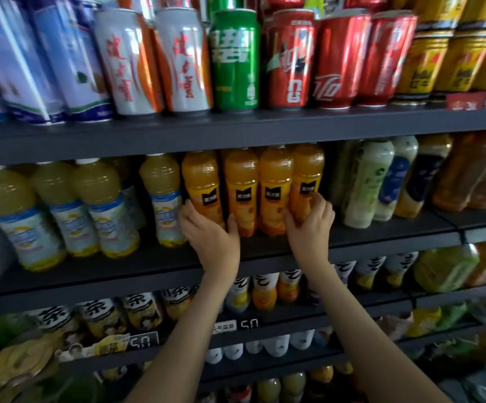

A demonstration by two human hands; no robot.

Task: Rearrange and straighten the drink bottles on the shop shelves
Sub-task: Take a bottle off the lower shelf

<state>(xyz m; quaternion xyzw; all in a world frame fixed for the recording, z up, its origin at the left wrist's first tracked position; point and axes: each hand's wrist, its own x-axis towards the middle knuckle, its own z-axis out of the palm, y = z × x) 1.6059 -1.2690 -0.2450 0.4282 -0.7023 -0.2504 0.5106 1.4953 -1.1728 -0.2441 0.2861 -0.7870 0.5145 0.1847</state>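
Bright light from above, glare streaking the shiny red aluminium cans [334,62] over the dark grey metal shelf board [236,135]; under that board, dim shadow. Edges bow and smear, blurred throughout.

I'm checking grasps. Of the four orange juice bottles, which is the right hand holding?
The rightmost orange juice bottle, beside the pale green bottle: the right hand curls round it. The left hand grips the leftmost one.

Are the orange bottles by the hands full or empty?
Full, as far as shows: orange juice fills the four orange bottles up to where the shelf above hides their tops.
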